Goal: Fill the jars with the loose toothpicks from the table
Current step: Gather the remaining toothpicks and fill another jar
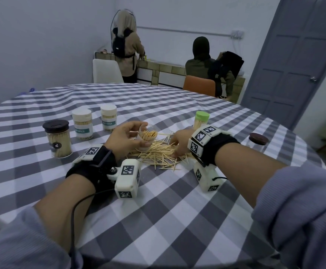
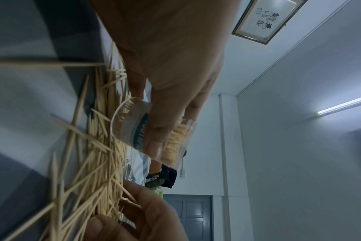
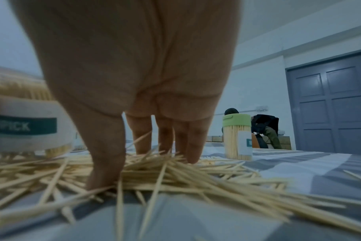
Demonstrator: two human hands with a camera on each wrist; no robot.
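Observation:
A heap of loose toothpicks (image 1: 158,155) lies on the checked tablecloth (image 1: 158,200) in front of me. My left hand (image 1: 137,135) grips a small clear open jar (image 1: 147,137) partly filled with toothpicks, tilted just above the heap's left side. In the left wrist view the thumb (image 2: 157,130) lies across the jar (image 2: 130,128) and its teal label. My right hand (image 1: 174,149) reaches down into the heap. Its thumb and straight fingers (image 3: 193,146) press on the toothpicks (image 3: 196,177), with nothing lifted.
To the left stand a dark-lidded jar (image 1: 58,139) and two white-lidded jars (image 1: 82,124) (image 1: 108,120), all full. A green-lidded jar (image 1: 201,119) stands behind the heap, and a dark-lidded jar (image 1: 258,142) at the right. Two people and chairs are beyond the table.

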